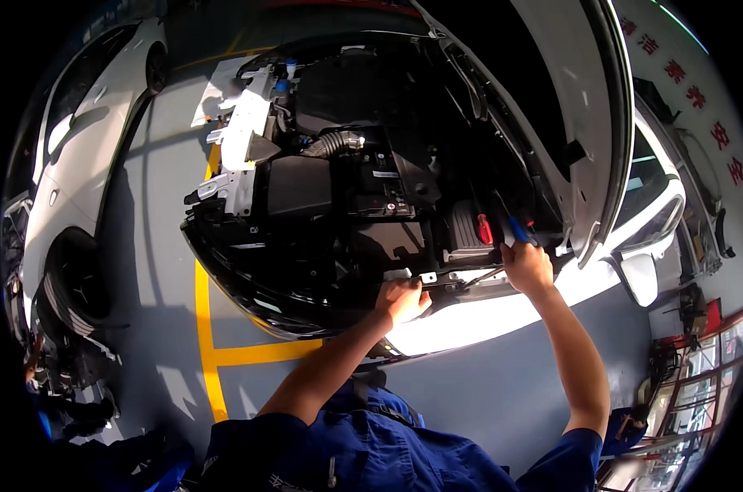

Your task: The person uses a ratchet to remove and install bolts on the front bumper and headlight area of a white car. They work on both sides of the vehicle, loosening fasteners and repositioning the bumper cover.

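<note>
My left hand [406,297] is at the near edge of the engine bay [332,93], its fingers curled at a light metal bracket [427,278] on the fender edge; what is under the fingertips is hidden. My right hand [527,264] is closed on a blue-handled tool [520,230] above the right part of the bay; its working end is too dark to make out. Beside it a red-handled tool [484,230] lies on a ribbed black box [464,225]. The open hood [591,123] rises at the right of the white car.
Another white car [84,164] stands at the left, with loose tires [64,279] and dark-clothed figures at lower left. Yellow lines [257,353] mark the grey floor. The side mirror [639,277] juts out right. Shelving and loose parts [699,353] line the right wall.
</note>
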The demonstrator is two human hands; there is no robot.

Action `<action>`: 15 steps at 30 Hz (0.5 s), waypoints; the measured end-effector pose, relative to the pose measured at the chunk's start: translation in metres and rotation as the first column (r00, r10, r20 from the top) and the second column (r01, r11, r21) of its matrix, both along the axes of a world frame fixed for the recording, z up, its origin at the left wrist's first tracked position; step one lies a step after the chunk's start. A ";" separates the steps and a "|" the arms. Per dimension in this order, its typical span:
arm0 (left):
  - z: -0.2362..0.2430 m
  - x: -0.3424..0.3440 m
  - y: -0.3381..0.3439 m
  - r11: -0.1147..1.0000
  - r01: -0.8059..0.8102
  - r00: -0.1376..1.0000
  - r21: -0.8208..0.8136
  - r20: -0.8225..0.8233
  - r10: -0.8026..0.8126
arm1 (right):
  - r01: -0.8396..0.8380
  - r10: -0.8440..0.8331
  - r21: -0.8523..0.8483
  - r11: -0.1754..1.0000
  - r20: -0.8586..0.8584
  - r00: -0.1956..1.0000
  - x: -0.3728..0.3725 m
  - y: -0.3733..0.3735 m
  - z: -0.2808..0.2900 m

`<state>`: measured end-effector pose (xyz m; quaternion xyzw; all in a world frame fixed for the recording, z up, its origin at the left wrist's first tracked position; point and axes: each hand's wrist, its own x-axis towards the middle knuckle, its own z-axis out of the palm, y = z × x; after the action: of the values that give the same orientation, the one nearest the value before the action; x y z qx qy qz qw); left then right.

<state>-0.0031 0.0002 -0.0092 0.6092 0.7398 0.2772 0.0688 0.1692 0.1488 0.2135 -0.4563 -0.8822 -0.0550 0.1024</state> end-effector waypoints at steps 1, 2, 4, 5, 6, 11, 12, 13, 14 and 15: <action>0.005 -0.009 -0.004 0.998 -0.026 0.999 -0.064 0.032 0.028 | -0.124 0.124 0.005 0.992 -0.004 0.992 -0.012 -0.007 0.006; 0.003 -0.013 -0.005 0.998 -0.059 0.998 0.001 -0.016 0.059 | -0.297 0.293 0.050 0.954 0.069 0.954 -0.014 -0.002 0.004; 0.019 -0.003 -0.002 0.989 -0.043 0.999 -0.139 -0.010 0.041 | -0.727 0.733 0.258 0.636 0.093 0.674 0.006 0.013 0.003; 0.019 0.003 -0.001 0.990 -0.037 0.999 -0.136 -0.004 0.036 | -0.802 0.813 0.272 0.533 0.101 0.574 0.010 0.014 0.010; 0.016 0.005 -0.001 0.990 -0.038 0.999 -0.138 -0.007 0.037 | -0.810 0.823 0.252 0.530 0.078 0.563 0.013 0.014 0.007; 0.025 0.013 -0.007 0.991 0.013 0.998 -0.134 0.061 -0.005 | 0.003 -0.005 0.097 0.995 0.020 1.000 0.007 0.003 -0.002; 0.028 0.011 -0.007 0.990 0.007 0.998 -0.139 0.059 0.001 | -0.240 0.241 0.177 0.954 0.017 0.970 0.006 0.002 0.001; 0.030 0.009 -0.006 0.990 0.001 0.998 -0.144 0.056 0.007 | -0.464 0.471 0.255 0.849 0.034 0.881 0.007 0.002 0.003; 0.028 0.008 -0.005 0.991 -0.004 0.999 -0.135 0.053 0.011 | -0.652 0.670 0.325 0.685 0.072 0.739 0.008 0.003 0.006; 0.027 0.007 -0.005 0.992 -0.006 0.999 -0.126 0.051 0.013 | -0.796 0.819 0.305 0.523 0.076 0.568 0.009 0.004 0.009</action>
<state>0.0037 -0.0045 0.0174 0.5928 0.7567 0.2459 0.1246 0.1786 0.1532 0.2225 0.0243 -0.9681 -0.1194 0.2191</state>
